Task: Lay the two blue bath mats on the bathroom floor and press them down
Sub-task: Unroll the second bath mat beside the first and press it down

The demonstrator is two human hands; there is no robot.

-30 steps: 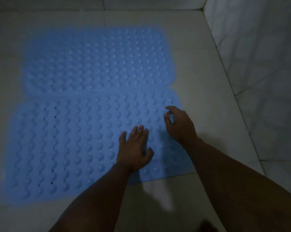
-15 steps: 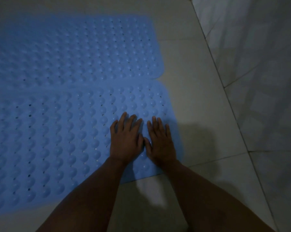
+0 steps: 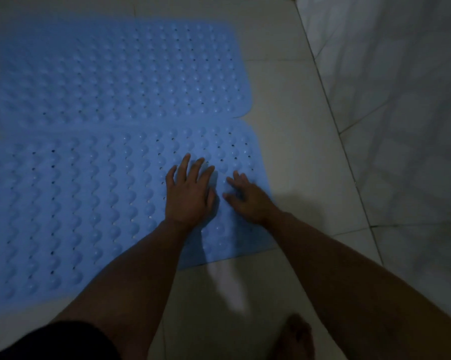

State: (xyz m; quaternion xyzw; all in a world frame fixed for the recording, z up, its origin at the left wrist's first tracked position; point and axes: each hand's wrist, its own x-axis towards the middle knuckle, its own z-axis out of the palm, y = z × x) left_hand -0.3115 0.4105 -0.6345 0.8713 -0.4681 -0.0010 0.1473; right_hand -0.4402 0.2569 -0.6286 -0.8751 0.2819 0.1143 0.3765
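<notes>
Two bumpy blue bath mats lie flat side by side on the pale tiled floor. The far mat runs across the upper left. The near mat has small holes and reaches the left edge of view. My left hand rests palm down, fingers spread, on the near mat's right part. Just to its right, my right hand is over the mat's right end, fingers apart and a little blurred. Neither hand holds anything.
A tiled wall rises along the right side. Bare floor tiles lie between the mats and the wall. A bare foot stands on the floor at the bottom, and dark clothing fills the lower left corner.
A second ago my right hand hovered curled above the mat; it then came down flat beside my left. Now the right hand has drawn slightly apart, and the view has shifted.
</notes>
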